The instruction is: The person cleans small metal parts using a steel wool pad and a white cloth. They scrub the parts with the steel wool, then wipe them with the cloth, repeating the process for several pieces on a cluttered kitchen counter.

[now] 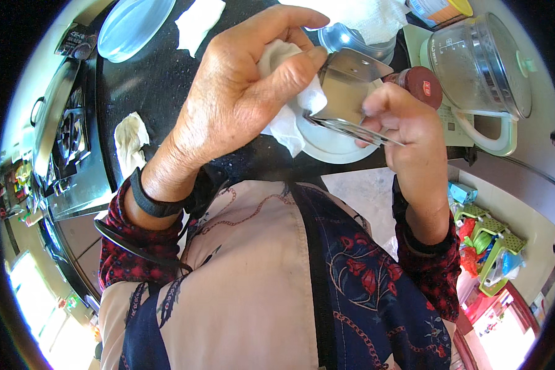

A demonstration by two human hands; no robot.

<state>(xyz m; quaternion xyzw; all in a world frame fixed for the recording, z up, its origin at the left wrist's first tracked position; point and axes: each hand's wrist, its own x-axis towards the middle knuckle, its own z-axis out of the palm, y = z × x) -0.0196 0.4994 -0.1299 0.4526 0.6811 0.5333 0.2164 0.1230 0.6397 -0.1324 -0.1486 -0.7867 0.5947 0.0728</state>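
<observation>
My left hand (pixel 254 88) grips a crumpled white paper wipe (pixel 282 55) against the left side of a boxy, shiny metal holder (pixel 347 83). The thumb and index finger reach towards its upper edge. My right hand (pixel 404 120), slightly blurred, holds the holder from the right, by its thin metal lower edge. Part of the wipe hangs below my left hand. Beneath the holder lies a round whitish lid or dish (pixel 337 148), partly covered. A clear rounded container (pixel 360 39) is behind, and a jar with a dark red lid (pixel 425 88) stands beside my right hand.
A glass kettle (pixel 467 64) with a pale green handle stands right, near a yellow-rimmed can (pixel 439 11). White cloth (pixel 374 21) lies at the back. On the dark counter (pixel 162 78) are a clear oval lid (pixel 134 30), white paper (pixel 199 23) and a stained wipe (pixel 130 141). A stove (pixel 71 134) is left.
</observation>
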